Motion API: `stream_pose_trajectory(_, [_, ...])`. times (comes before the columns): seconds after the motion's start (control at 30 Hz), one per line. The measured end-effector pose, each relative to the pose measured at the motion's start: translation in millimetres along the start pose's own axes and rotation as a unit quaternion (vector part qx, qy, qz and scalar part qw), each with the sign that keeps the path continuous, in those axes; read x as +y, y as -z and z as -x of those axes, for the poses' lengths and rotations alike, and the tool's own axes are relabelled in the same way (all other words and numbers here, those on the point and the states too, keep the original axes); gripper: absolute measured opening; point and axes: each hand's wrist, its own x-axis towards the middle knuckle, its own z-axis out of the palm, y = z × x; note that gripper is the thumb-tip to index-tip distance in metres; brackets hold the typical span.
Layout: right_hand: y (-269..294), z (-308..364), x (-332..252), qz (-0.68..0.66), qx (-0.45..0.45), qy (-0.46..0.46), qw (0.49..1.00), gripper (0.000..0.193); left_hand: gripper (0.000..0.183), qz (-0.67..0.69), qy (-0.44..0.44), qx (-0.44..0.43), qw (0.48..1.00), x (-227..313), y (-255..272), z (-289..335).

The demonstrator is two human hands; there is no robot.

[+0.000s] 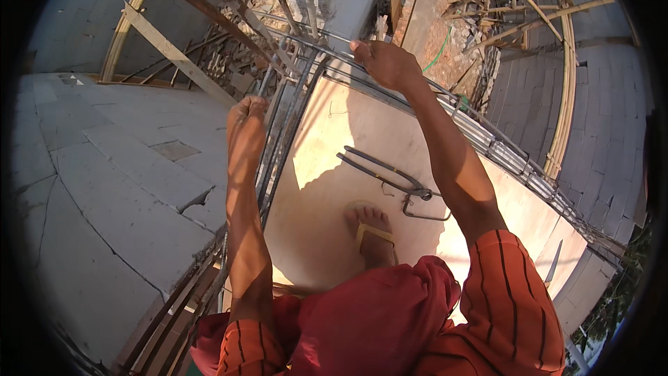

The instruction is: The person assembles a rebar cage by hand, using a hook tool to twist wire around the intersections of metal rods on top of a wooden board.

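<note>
Steel reinforcing bars (293, 115) run along the left and far edges of a plywood sheet (313, 237), meeting at its far left corner. My left hand (246, 113) is closed at the left-hand bars, its fingers curled on a bar and partly hidden. At the far corner my right hand (390, 64) grips another bar, thumb pointing left. On the plywood, between my forearms, lie long-handled pincers (390, 173) with their jaws toward the right. A bent steel stirrup (426, 217) lies against the jaws.
My sandalled foot (372, 226) stands on the plywood. Rusty upright bars (209, 10) and a wooden plank (177, 52) rise beyond the corner. Rubble (445, 49) and bamboo poles (565, 97) lie or stand lower down. Grey block walls (111, 160) flank both sides.
</note>
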Motion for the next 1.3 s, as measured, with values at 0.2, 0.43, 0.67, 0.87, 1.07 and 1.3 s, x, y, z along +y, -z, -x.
stream_pose_trajectory(0.2, [-25, 1, 6, -0.001, 0.264, 0.056, 0.963, 0.038, 0.026, -0.015, -0.002, -0.003, 1.000, 4, -1, 1])
stream_pose_trajectory(0.43, [-39, 27, -2, -0.035, 0.292, 0.156, 0.943, 0.028, 0.032, 0.003, 0.022, -0.031, 0.999, 0, -2, 0])
stream_pose_trajectory(0.67, [-54, 33, -24, 0.034, 0.140, 0.022, 0.989, 0.048, 0.031, -0.060, -0.015, 0.038, 0.997, 5, -17, -22])
stream_pose_trajectory(0.87, [-55, 38, -17, 0.033, 0.152, 0.031, 0.987, 0.038, 0.031, -0.058, -0.027, -0.023, 0.998, 11, -12, -23])
stream_pose_trajectory(1.07, [-93, 67, -27, -0.119, 0.448, 0.250, 0.850, 0.022, 0.027, -0.210, -0.212, 0.190, 0.935, 14, -31, 27])
stream_pose_trajectory(1.3, [-135, -5, 20, -0.117, 0.447, 0.142, 0.875, 0.030, 0.036, -0.149, -0.281, -0.032, 0.947, -58, -63, 77])
